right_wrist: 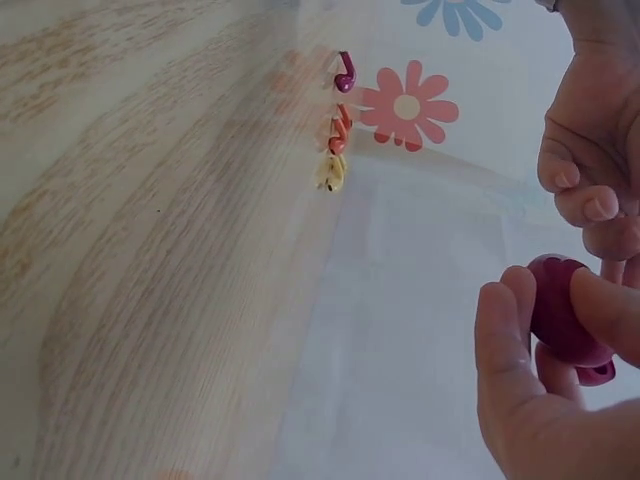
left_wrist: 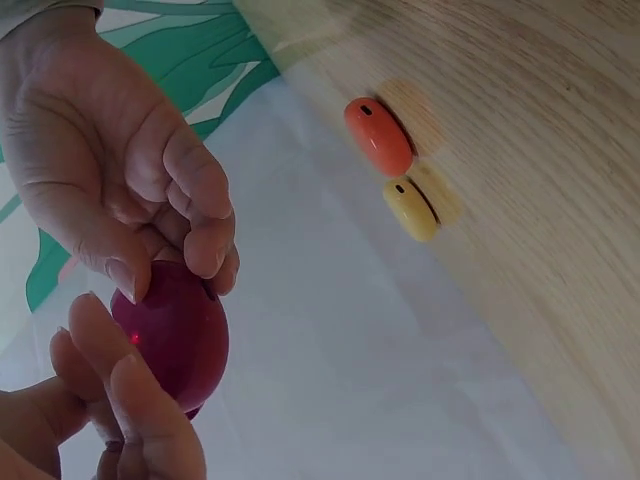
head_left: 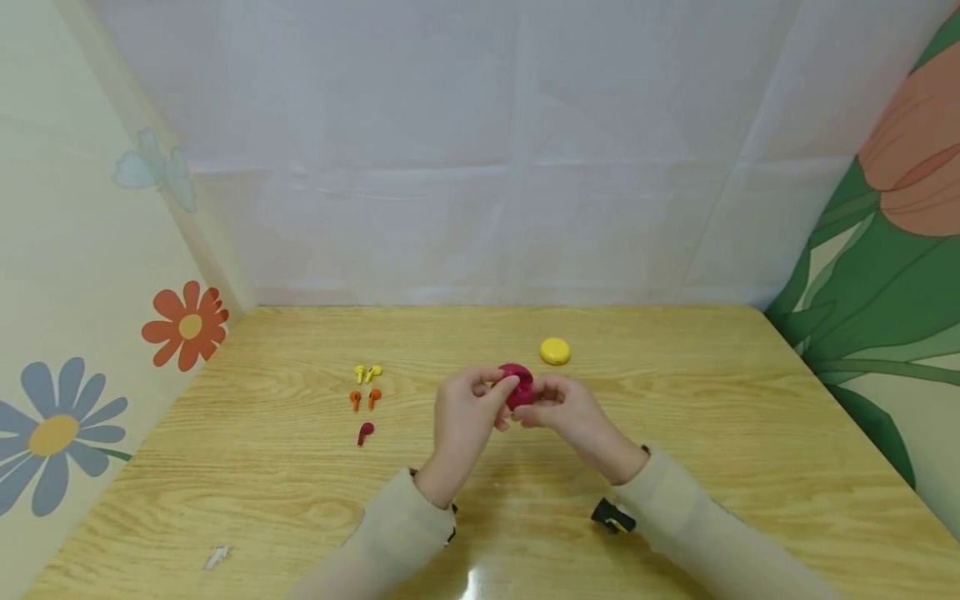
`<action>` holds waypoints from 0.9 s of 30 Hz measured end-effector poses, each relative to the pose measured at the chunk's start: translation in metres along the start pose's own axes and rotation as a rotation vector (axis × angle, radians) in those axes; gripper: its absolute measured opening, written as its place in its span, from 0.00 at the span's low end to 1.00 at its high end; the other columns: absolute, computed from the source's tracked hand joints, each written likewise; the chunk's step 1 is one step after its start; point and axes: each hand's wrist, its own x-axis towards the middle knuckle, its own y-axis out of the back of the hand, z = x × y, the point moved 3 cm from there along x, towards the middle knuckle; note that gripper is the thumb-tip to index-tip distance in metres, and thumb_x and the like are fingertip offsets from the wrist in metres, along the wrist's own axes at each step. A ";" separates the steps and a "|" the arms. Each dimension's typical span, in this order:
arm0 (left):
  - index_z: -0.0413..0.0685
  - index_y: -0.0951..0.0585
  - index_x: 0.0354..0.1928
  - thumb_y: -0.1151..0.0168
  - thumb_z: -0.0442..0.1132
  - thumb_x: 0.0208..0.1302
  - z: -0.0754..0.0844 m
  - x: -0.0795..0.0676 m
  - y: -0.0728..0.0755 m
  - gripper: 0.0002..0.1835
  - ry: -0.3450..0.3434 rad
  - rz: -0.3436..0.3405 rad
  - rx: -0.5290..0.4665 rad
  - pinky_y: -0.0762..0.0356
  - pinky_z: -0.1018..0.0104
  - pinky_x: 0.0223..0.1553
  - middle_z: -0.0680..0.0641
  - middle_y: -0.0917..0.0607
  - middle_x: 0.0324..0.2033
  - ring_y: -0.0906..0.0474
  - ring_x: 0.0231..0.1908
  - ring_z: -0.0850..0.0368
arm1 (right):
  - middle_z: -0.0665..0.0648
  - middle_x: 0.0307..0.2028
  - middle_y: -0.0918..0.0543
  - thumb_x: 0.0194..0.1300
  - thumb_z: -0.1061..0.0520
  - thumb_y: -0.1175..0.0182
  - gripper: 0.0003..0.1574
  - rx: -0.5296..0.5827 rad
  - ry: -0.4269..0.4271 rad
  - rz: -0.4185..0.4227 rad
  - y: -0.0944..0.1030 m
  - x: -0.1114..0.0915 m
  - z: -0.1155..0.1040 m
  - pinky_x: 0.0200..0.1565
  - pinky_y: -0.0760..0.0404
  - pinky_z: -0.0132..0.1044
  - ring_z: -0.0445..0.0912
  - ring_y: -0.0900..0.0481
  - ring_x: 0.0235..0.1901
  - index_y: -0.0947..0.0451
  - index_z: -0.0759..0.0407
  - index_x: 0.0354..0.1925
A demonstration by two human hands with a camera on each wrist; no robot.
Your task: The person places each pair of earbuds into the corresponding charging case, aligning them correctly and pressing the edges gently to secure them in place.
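The crimson earbud charging case is between my two hands, raised in front of me over the worktop. From above, a dark hollow shows in its face, so I take the lid to be lifted; whether an earbud sits inside I cannot tell. A small red light glows on its shell in the left wrist view.

My right hand pinches the case between thumb and fingertips from its right side. My left hand closes on the opposite side, thumb laid across the case. Neither hand is nearer than the other, since both touch it; in the left wrist view its long outline runs from my right fingertips toward my left fingers.

A lone crimson earbud lies well to the left, so my left hand is the nearer one. Its stem points back toward me, its head away.

Beyond it rest two orange earbuds, then two yellow earbuds. A yellow case sits past my hands, slightly right, with an orange case just beside it.
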 end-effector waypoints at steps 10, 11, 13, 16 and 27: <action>0.35 0.18 0.33 0.33 0.37 0.63 -0.001 -0.003 0.001 0.10 0.019 -0.015 0.091 0.18 0.54 0.22 0.44 0.18 0.17 0.25 0.12 0.61 | 0.55 0.36 0.17 0.63 0.66 0.37 0.13 -0.015 -0.003 0.003 0.001 -0.003 -0.003 0.45 0.19 0.39 0.43 0.18 0.35 0.25 0.73 0.44; 0.35 0.18 0.33 0.33 0.37 0.63 -0.001 -0.003 0.001 0.09 0.024 -0.017 0.092 0.18 0.53 0.22 0.45 0.18 0.16 0.25 0.12 0.61 | 0.55 0.36 0.17 0.63 0.66 0.37 0.13 -0.014 -0.002 0.002 0.001 -0.003 -0.003 0.45 0.19 0.39 0.43 0.18 0.35 0.25 0.73 0.44; 0.35 0.20 0.33 0.33 0.36 0.63 -0.002 -0.003 0.001 0.09 0.037 -0.021 0.087 0.18 0.52 0.22 0.47 0.19 0.15 0.26 0.11 0.62 | 0.55 0.36 0.17 0.63 0.67 0.37 0.13 -0.009 -0.001 0.003 0.001 -0.003 -0.003 0.45 0.19 0.39 0.43 0.18 0.35 0.25 0.74 0.44; 0.36 0.23 0.36 0.34 0.36 0.63 -0.005 -0.002 0.001 0.09 0.062 -0.028 0.076 0.19 0.54 0.20 0.48 0.20 0.14 0.26 0.10 0.62 | 0.55 0.35 0.17 0.63 0.67 0.37 0.13 -0.002 0.004 -0.001 0.001 -0.003 -0.003 0.45 0.19 0.39 0.43 0.18 0.35 0.25 0.75 0.44; 0.35 0.23 0.51 0.34 0.38 0.64 -0.007 -0.001 0.001 0.18 0.108 -0.054 0.077 0.20 0.60 0.20 0.46 0.19 0.15 0.26 0.11 0.61 | 0.57 0.37 0.16 0.63 0.67 0.37 0.13 -0.009 0.012 -0.009 0.003 -0.003 -0.005 0.45 0.19 0.39 0.44 0.18 0.37 0.25 0.74 0.43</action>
